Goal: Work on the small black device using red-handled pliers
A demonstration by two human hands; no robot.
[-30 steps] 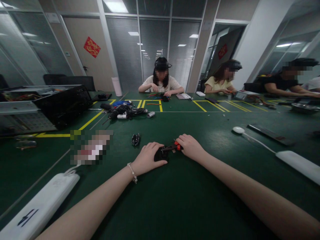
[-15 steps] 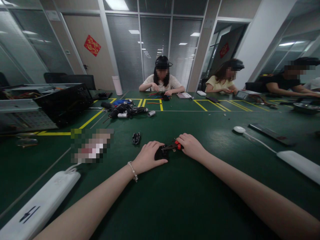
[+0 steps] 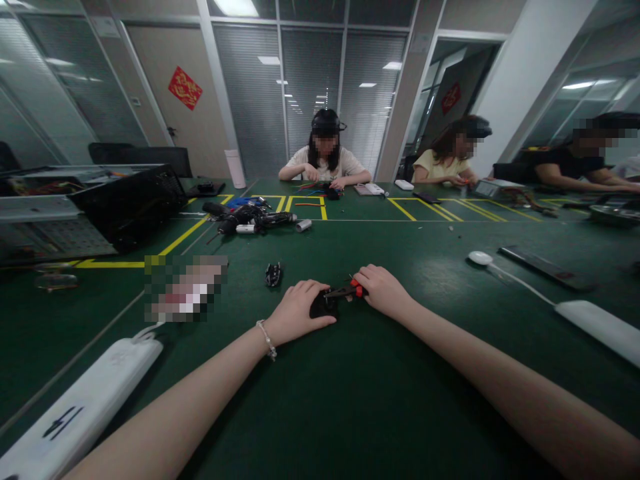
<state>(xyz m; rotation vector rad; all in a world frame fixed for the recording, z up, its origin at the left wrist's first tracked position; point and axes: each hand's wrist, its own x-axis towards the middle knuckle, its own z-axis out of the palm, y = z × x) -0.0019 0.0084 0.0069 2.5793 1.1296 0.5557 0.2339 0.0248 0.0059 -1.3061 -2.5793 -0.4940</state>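
My left hand (image 3: 299, 308) is closed around a small black part (image 3: 323, 306), pressing it against the green table (image 3: 360, 393). In my right hand (image 3: 381, 289) is a pair of pliers (image 3: 344, 292) with red handles and dark jaws. The jaws point left and meet the black part near its upper edge; whether they grip anything there is too small to tell. My right palm hides most of the handles. Another small black part (image 3: 273, 274) with metallic bits lies apart, up and left of my left hand.
White power strips lie at left (image 3: 85, 407) and right (image 3: 600, 327). A heap of dark tools and cables (image 3: 250, 217) sits farther back, right of an opened computer case (image 3: 125, 207). Across the table a person (image 3: 325, 160) works, with others seated to the right.
The view has shifted very slightly. Both hands keep their hold, and the pliers stay at the black part with hardly any movement.
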